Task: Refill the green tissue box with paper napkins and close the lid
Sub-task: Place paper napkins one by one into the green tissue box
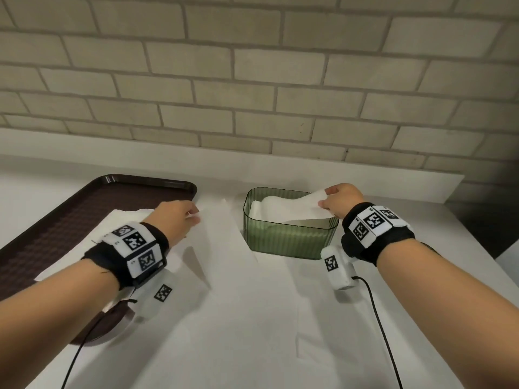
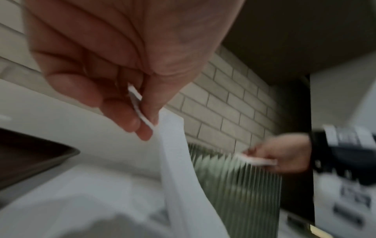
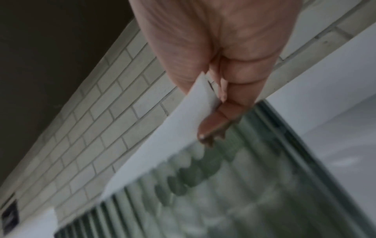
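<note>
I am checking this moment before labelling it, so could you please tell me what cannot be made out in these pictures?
- Lid: not visible in any view.
- Napkin stack depth inside the green tissue box: head view, ribbed wall and the napkin held by the right hand hide it.
- Near end of the brown tray: head view, left hand, its forearm and loose napkins cover it.
- Box detail: both wrist views, blurred.

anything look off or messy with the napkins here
Somewhat. The napkin that the right hand pinches is only half in the green tissue box, draped up over its right rim. Loose napkin sheets lie beside the box, one pinched by the left hand. No lid is in view.
</note>
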Action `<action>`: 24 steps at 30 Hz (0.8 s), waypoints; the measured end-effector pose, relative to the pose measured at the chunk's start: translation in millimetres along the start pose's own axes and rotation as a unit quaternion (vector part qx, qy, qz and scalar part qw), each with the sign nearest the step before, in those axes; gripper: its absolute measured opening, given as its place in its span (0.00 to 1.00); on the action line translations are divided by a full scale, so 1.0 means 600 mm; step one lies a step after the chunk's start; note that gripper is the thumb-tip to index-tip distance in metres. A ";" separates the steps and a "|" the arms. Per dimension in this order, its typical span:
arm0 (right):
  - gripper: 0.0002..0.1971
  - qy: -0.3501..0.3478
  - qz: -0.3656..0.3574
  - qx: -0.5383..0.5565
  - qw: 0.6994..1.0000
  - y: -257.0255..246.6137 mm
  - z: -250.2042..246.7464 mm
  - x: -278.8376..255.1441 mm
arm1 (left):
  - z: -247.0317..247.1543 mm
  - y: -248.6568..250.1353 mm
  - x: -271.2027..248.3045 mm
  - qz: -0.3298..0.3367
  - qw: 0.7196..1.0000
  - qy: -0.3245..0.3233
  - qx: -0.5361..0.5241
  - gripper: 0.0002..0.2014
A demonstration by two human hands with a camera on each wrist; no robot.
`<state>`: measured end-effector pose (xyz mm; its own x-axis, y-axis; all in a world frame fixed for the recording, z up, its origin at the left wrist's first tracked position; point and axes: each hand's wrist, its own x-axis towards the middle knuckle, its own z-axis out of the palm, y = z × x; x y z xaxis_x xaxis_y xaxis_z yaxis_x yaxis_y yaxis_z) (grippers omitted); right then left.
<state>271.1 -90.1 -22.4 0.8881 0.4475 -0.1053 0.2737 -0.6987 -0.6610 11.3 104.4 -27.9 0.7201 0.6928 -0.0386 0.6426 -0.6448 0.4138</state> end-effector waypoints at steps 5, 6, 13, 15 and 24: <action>0.20 0.030 -0.070 -0.099 0.992 -0.001 0.021 -0.016 | -0.049 -0.002 -0.009 0.007 0.993 -0.001 -0.120 0.05; 0.20 0.036 -0.087 -0.116 0.989 -0.001 0.024 -0.019 | -0.057 -0.003 -0.008 0.006 0.987 -0.008 -0.162 0.05; 0.16 0.029 -0.128 -0.143 0.981 0.002 0.025 -0.022 | -0.075 0.041 0.017 -0.071 0.891 -0.047 -0.446 0.06; 0.15 0.032 -0.108 -0.075 0.991 0.006 0.024 -0.022 | -0.064 0.063 0.030 -0.095 0.862 -0.046 -0.496 0.11; 0.13 0.061 -0.093 0.161 0.981 0.014 0.006 -0.020 | -0.016 0.122 0.072 -0.170 0.800 -0.067 -0.571 0.11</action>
<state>261.6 -99.1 -29.6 0.8767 0.4666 0.1166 0.3222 -0.3898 -0.8627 87.1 89.8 9.4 0.6259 0.6747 -0.3912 0.2039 0.3426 0.9171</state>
